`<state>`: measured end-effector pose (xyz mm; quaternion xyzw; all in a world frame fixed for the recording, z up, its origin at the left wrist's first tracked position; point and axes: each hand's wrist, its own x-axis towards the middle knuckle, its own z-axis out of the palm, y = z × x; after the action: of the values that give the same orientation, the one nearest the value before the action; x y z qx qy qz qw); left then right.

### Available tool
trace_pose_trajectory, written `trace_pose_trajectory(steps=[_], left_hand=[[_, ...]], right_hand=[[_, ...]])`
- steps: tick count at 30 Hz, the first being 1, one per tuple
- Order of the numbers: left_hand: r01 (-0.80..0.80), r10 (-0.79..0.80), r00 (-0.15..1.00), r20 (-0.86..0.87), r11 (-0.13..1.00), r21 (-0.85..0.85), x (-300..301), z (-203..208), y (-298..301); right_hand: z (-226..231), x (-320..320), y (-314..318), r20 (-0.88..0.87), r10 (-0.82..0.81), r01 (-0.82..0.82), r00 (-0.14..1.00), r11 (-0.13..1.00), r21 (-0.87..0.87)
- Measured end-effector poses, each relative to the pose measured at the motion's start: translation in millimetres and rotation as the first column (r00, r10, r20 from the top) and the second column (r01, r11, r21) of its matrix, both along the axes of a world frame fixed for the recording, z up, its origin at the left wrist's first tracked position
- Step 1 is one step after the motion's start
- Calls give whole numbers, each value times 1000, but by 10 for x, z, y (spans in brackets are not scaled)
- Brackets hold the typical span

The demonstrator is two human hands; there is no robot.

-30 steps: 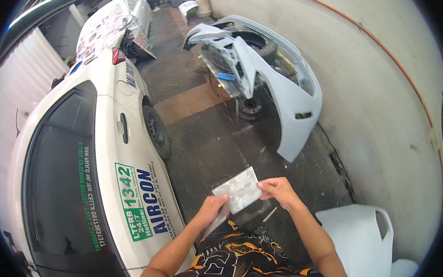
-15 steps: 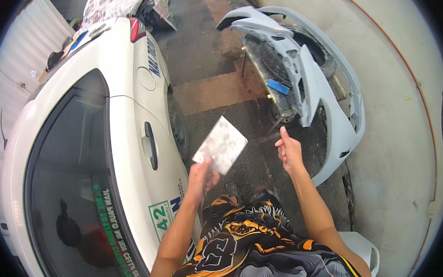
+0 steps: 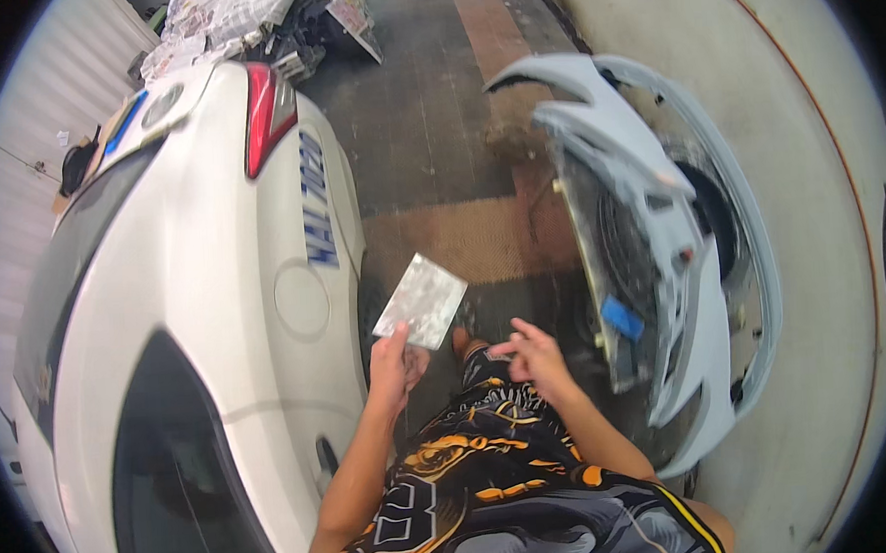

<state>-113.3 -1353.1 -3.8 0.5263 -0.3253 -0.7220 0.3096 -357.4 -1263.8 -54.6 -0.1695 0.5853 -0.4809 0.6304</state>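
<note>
In my left hand (image 3: 399, 367) is a flat, pale rectangular plate (image 3: 422, 303) with grey smudges over its face. My thumb lies on the plate's near edge and the other fingers are behind it. To the right of the plate, apart from it, is my right hand (image 3: 536, 360). Its fingers point left and are spread apart, some partly bent, and I see nothing held in them. Both hands are above my patterned shorts, between a white car (image 3: 231, 248) on the left and a light grey bumper (image 3: 700, 308) on the right.
A blue block (image 3: 622, 318) lies on the stand (image 3: 591, 269) beneath the bumper. The wall (image 3: 823, 257) runs along the right, with a thin orange hose (image 3: 824, 121) on it. Paper-covered parts (image 3: 220, 28) are at the far left. Brown matting (image 3: 451, 238) crosses the dark floor.
The view has shifted forward along the car, and its red tail light shows larger. My right hand has come left, closer to the plate, and its fingers have spread. The left hand keeps the plate.
</note>
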Motion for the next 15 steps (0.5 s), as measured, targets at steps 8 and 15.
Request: trace_pose_trajectory(steps=[8,15], left_hand=[[271,-264,950,164,962,-22,-398,380,-2266],[181,-181,983,11,983,-27,-1055,90,-4766]], right_hand=[[398,-285,-3261,414,119,-85,902,991,-100],[215,-1569,-5492,480,-199,377,854,874,-308]])
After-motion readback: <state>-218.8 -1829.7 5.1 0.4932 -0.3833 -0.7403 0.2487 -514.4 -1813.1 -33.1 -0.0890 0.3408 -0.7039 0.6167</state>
